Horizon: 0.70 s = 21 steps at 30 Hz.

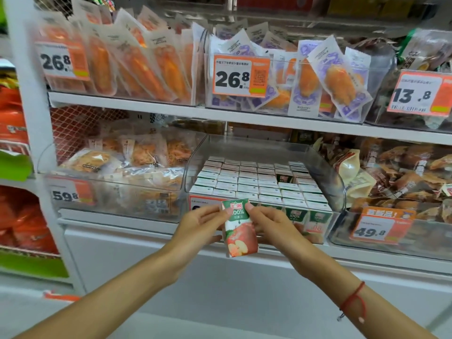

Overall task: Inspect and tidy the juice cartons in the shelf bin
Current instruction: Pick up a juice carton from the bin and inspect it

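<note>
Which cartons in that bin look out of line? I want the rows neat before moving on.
One gap stands out: in the clear bin, a carton sits lower than its neighbours, its red-and-green face showing among the white tops. Another carton is out of the bin, held by the left hand and right hand.

Held juice carton (239, 228): green top band with a red logo and white "100%", white middle, red-and-orange apple picture below. Cartons in the clear shelf bin (325, 167): white tops (256, 182) in rows, green and white fronts, one gap showing a red logo. Price tags (241, 78) orange-bordered, white panels, bold black numerals, small green patches. Upper packets: pale wrappers over orange contents at left (137, 67), purple-and-white printed wrappers (335, 79) at centre. Shelves (146, 105) white. Red cord (354, 299) on the right wrist. Red mesh backing (73, 123) behind the lower left bin.
</note>
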### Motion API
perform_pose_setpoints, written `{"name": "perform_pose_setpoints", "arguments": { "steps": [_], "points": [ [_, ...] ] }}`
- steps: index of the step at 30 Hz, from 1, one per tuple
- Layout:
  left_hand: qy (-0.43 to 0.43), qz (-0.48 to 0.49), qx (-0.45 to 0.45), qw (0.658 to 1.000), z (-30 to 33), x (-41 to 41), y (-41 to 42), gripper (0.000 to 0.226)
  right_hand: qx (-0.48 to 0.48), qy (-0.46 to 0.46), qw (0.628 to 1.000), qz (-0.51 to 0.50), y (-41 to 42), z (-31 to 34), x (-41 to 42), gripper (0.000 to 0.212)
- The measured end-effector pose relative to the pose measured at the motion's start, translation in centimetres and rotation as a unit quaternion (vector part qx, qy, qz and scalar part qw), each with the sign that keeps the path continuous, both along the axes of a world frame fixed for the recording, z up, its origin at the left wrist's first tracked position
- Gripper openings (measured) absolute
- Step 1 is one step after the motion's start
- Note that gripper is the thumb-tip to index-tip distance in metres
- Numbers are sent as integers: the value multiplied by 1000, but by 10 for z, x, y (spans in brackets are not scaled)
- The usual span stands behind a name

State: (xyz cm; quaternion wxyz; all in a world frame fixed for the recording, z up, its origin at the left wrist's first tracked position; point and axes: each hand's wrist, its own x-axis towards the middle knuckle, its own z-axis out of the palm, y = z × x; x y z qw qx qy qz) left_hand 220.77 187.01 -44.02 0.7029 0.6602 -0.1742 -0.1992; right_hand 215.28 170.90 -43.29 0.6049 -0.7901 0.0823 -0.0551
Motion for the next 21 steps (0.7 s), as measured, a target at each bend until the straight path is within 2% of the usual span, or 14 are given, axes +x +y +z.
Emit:
{"name": "perform_pose_setpoints", "arguments": {
  "steps": [6,10,13,17,21],
  "points": [
    [8,-31,27,999,-3,5,0,28,4,21,1000,-12,-6,-1,-3,32],
    [2,-4,-9,1000,-4,4,-4,20,41,24,998,42,-12,4,-6,24],
    [0,15,-25,1000,-3,4,-6,24,35,44,995,85,-18,6,-10,21],
    [14,31,-26,999,-3,5,-6,30,26,39,996,76,-21,5,-11,30],
    [10,3,-7,1000,-1,8,-3,29,21,29,998,59,-19,4,-12,42]
  ]
}}
